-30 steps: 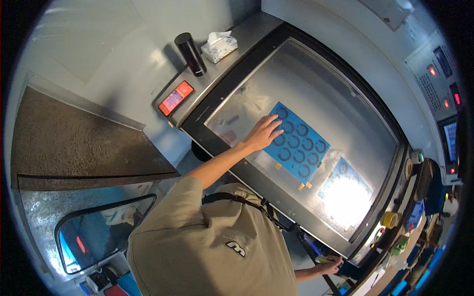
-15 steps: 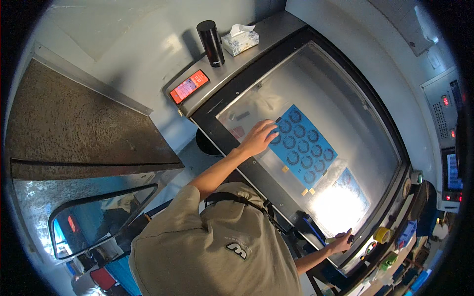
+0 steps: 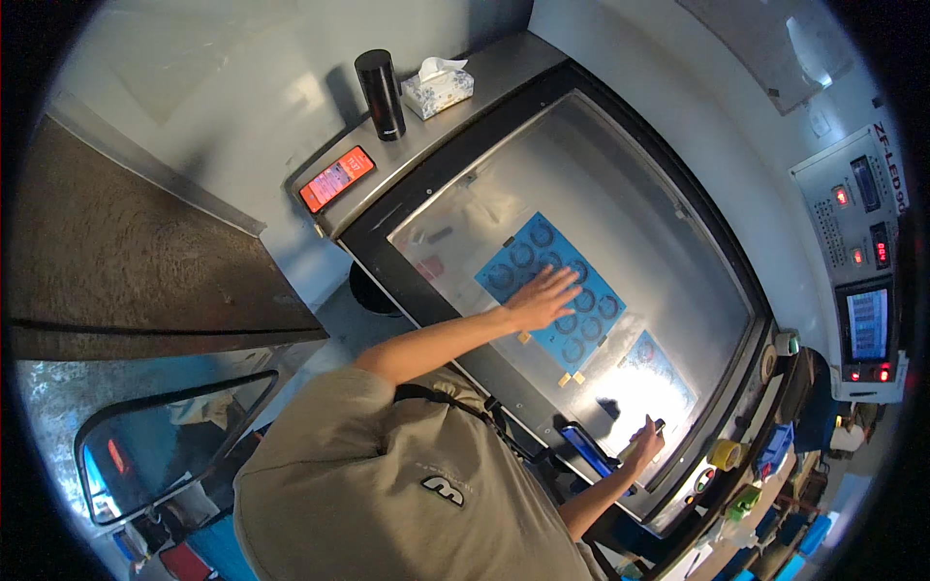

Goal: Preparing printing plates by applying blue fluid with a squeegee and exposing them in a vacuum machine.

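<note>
A blue sheet (image 3: 593,327) printed with several dark rings lies on the machine's framed translucent surface (image 3: 542,155). Across its middle stretches my left hand (image 3: 544,298), palm down with fingers spread, covering some rings; whether it touches the sheet is hard to judge. At the near right part of the surface, my right hand (image 3: 641,447) is closed round a small thing with a dark end, too small to name. Beside that hand is a bright patch of light that washes out part of a second blue sheet (image 3: 651,356).
A phone (image 3: 336,179), a black tumbler (image 3: 379,97) and a tissue box (image 3: 439,89) stand along the back left ledge. To the right are a yellow tape roll (image 3: 725,453) and a control panel (image 3: 857,261). A blue-and-dark object (image 3: 586,447) sits at the near edge.
My left hand has moved from the ringed sheet's left corner over its middle. My right hand has come inward from the near right edge, toward the bright patch. The view has shifted a little.
</note>
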`<action>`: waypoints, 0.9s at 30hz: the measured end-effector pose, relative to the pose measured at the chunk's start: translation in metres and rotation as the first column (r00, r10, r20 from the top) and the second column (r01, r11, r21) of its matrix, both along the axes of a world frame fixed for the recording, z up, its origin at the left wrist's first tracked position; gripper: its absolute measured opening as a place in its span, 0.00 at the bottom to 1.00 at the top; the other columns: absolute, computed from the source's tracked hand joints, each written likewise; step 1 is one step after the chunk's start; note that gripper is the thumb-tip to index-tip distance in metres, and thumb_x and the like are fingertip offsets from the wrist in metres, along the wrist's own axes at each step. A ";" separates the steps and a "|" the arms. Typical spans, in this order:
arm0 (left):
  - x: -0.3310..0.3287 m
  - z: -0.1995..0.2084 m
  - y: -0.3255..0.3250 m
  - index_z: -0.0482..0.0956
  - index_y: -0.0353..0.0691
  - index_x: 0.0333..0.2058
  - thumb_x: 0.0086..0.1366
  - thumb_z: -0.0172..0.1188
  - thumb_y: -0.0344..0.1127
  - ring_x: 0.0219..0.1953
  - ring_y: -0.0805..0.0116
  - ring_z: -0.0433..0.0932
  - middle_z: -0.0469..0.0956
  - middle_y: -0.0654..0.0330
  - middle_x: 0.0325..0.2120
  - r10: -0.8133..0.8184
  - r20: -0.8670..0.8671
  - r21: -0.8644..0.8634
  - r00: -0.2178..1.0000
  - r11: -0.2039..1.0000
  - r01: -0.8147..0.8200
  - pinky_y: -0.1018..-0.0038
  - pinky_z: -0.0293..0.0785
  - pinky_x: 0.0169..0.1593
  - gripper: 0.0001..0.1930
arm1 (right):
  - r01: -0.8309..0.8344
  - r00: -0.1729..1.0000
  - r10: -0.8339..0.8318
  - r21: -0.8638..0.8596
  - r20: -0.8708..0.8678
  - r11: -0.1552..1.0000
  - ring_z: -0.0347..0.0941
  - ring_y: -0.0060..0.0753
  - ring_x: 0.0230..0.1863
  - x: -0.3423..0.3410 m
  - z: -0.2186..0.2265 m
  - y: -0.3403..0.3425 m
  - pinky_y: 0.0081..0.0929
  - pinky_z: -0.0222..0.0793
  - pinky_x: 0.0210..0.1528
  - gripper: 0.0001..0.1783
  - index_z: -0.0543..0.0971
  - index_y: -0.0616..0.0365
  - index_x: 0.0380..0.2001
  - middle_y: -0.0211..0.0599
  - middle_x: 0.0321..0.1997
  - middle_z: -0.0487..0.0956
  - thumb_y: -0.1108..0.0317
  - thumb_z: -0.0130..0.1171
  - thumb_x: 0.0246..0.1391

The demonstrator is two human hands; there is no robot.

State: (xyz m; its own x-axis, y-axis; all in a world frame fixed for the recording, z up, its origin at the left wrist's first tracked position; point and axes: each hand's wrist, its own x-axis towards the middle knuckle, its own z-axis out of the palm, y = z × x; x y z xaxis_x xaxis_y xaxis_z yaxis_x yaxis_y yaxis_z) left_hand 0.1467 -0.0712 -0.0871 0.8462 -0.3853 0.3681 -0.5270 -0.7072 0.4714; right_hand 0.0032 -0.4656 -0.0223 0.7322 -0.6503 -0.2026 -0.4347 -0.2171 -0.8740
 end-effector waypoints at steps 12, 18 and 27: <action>-0.004 0.022 -0.053 0.62 0.46 0.65 0.69 0.48 0.51 0.69 0.50 0.53 0.55 0.50 0.68 0.023 -0.021 0.253 1.000 0.967 -0.017 0.36 0.48 0.64 0.29 | 0.008 0.919 -0.126 0.301 0.375 0.954 0.55 0.14 0.11 0.079 -0.029 -0.110 0.21 0.50 0.12 0.26 0.61 0.48 0.13 0.21 0.12 0.61 0.64 0.70 0.53; 0.025 0.011 -0.028 0.60 0.45 0.66 0.70 0.49 0.51 0.69 0.46 0.54 0.55 0.48 0.68 0.308 0.116 0.352 0.944 0.876 -0.329 0.38 0.49 0.65 0.30 | 0.029 0.749 0.081 -0.155 0.657 0.988 0.70 0.19 0.26 0.184 -0.029 -0.100 0.19 0.66 0.31 0.13 0.74 0.57 0.22 0.28 0.24 0.76 0.69 0.69 0.52; 0.050 -0.017 0.037 0.48 0.53 0.71 0.74 0.38 0.53 0.73 0.54 0.44 0.45 0.54 0.72 0.541 -0.013 0.461 0.841 0.750 -0.475 0.42 0.39 0.69 0.31 | 0.248 0.962 -0.243 -0.032 0.123 0.968 0.64 0.22 0.13 0.049 0.002 -0.019 0.27 0.62 0.19 0.10 0.72 0.63 0.16 0.31 0.13 0.70 0.71 0.63 0.39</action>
State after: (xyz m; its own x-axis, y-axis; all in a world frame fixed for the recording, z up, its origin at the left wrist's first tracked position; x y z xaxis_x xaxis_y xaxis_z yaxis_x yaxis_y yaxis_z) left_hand 0.1965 -0.0339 -0.1042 0.9900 0.0289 0.1379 0.0152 -0.9949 0.0993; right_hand 0.0520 -0.4847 -0.0199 0.5655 -0.8198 -0.0901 -0.3753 -0.1586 -0.9132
